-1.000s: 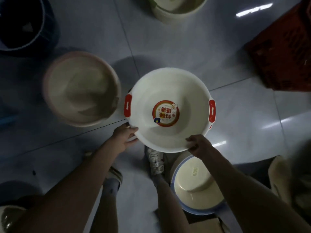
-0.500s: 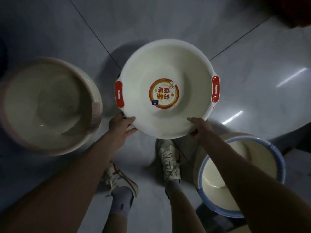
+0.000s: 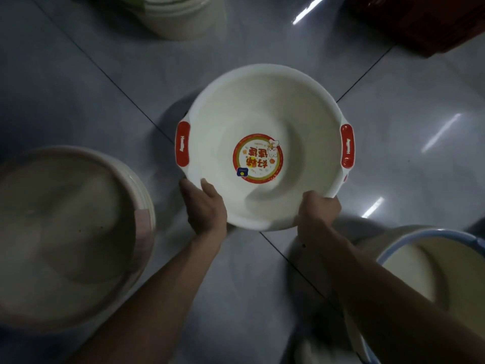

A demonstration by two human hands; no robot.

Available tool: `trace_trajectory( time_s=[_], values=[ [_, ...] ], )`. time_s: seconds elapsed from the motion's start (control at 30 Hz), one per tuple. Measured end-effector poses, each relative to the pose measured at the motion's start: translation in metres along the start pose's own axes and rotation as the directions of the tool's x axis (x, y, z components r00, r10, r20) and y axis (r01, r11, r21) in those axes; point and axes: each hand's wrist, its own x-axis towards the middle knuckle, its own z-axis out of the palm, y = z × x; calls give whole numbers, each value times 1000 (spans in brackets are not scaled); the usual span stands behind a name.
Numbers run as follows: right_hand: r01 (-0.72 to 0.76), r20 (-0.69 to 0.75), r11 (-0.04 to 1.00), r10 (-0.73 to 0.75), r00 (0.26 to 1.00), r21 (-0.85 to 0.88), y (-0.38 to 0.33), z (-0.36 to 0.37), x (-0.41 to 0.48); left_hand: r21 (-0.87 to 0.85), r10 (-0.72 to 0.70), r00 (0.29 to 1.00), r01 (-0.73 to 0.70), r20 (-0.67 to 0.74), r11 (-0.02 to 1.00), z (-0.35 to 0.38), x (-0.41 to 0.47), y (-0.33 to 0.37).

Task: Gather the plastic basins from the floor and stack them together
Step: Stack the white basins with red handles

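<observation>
Your shoes have dropped out of view and the pale bucket (image 3: 178,19) shows again at the top edge. Both your hands grasp the near rim of the white basin (image 3: 262,106): left hand (image 3: 203,206) with thumb hooked inside, right hand (image 3: 319,211) with fingers curled over the edge. You hold it over the tile floor (image 3: 78,74), between the pink-rimmed basin (image 3: 65,232) and the blue-rimmed basin (image 3: 420,271). A dark red crate (image 3: 420,19) sits far right. Its round red-ringed sticker (image 3: 258,158) carries upside-down Chinese characters, too soft to read.
</observation>
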Motion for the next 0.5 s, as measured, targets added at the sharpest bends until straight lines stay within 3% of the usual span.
trace_trajectory(
  time_s=[0.2, 0.5],
  values=[
    [81, 36, 991, -78, 996, -110, 2, -5, 8, 93, 124, 992, -122, -14, 988, 8, 15, -24],
    [265, 227, 963, -246, 942, -56, -11, 7, 37, -87, 107, 994, -104, 32, 991, 13, 28, -8]
  ],
)
